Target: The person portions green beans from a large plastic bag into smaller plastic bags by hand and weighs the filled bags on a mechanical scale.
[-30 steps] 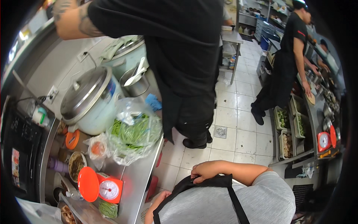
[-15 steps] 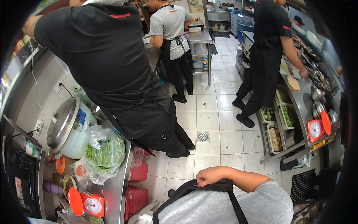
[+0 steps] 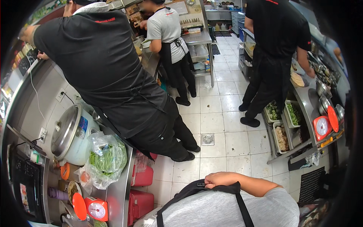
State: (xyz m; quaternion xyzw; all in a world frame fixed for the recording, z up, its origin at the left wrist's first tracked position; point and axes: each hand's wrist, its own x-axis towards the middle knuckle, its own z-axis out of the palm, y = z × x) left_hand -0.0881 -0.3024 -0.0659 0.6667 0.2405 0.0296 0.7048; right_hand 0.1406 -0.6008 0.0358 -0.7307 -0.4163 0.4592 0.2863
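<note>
1. The wearer's right hand (image 3: 218, 179) lies curled over the black apron strap (image 3: 206, 186) at the chest, fingers closed on the strap where it crosses the grey shirt (image 3: 227, 210), seemingly to pull it straight.
2. The left hand is out of sight, so whether it is open or closed cannot be told.
3. On the steel desk (image 3: 115, 196) at the left a white rice cooker (image 3: 72, 134) stands against the wall with its lid shut, near the wall sockets.
4. Just beside the cooker a clear plastic bag (image 3: 107, 160) slumps, full of green beans, its mouth loosely gathered upward so nothing spills.
5. A red kitchen scale (image 3: 96, 209) sits at the near end of the desk, dial facing up, easy to read.
6. Red bins (image 3: 141, 191) stand on the floor against the desk's front; their contents are hidden.
7. Across the aisle, white trays (image 3: 281, 125) on a low shelf hold chopped greens and pale pieces, open to a co-worker in black (image 3: 278, 45) standing over them.
8. Another person in a black shirt (image 3: 109, 68) leans over the left desk.
</note>
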